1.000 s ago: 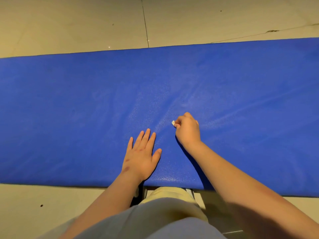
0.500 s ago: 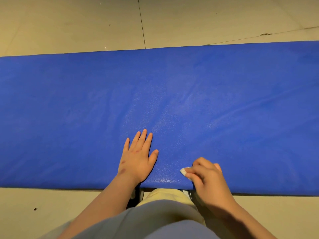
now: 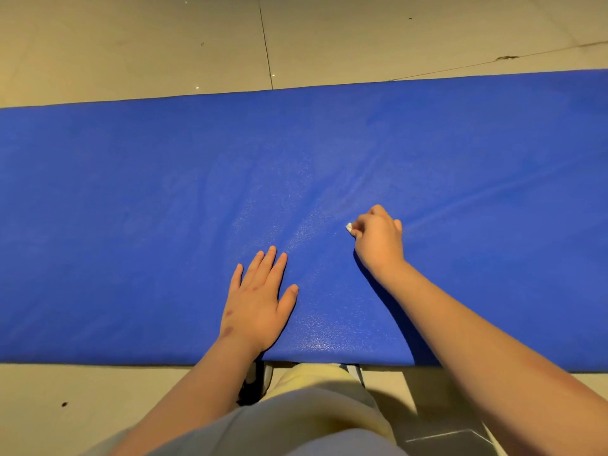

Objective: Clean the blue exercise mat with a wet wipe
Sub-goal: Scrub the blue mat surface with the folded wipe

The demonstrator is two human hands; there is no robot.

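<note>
While the left hand (image 3: 260,304) lies flat and open on the mat (image 3: 131,209) near its front edge, the right hand (image 3: 378,240) pinches a wadded wipe (image 3: 349,227) against the mat's middle. Faint streaks (seemingly damp) fan rightward; the duller left stretch probably awaits wiping.

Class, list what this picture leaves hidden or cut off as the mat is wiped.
White wet wipe: head view, only a corner shows; the gripping right hand hides the rest.
Blue padded exercise mat: head view, both ends cut off by the side edges.
Mat beneath the flat left hand: covered by it.
</note>
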